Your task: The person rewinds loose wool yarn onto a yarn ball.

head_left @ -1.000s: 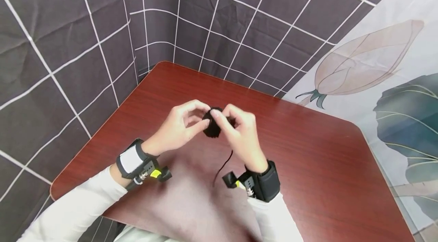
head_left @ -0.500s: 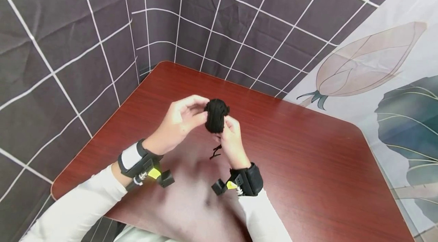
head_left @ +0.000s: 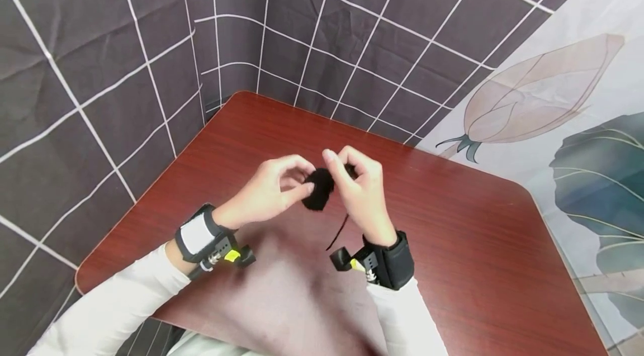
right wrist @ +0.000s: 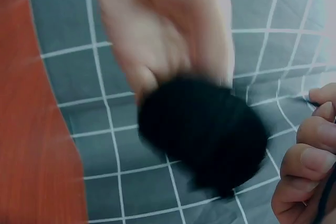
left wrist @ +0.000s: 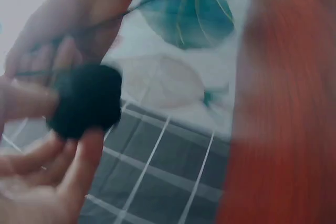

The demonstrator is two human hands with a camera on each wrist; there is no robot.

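A small black ball of yarn (head_left: pixel 319 191) is pinched between the thumb and fingers of my left hand (head_left: pixel 269 187), above the table. In the right wrist view, the ball (right wrist: pixel 205 129) is blurred, with wound strands bulging unevenly at its lower end. Just to its right, my right hand (head_left: pixel 363 191) has its fingers curled round the yarn strand (head_left: pixel 338 233), whose loose tail dangles below the palm. The left wrist view shows a length of the strand (left wrist: pixel 105 23) running across the right hand. Most of the yarn inside the right fingers is hidden.
Beneath both hands lies a reddish-brown wooden table (head_left: pixel 453 233) with rounded corners. Dark cloth with a white grid (head_left: pixel 302 26) hangs behind and at the left. A white cloth with leaf and bud prints (head_left: pixel 533 93) hangs at the right. Each wrist wears a strapped camera (head_left: pixel 384 261).
Half a second ago my right hand was lower, at the ball's near side; now it is higher and to the right, apart from the ball. The left hand has lowered the ball slightly.
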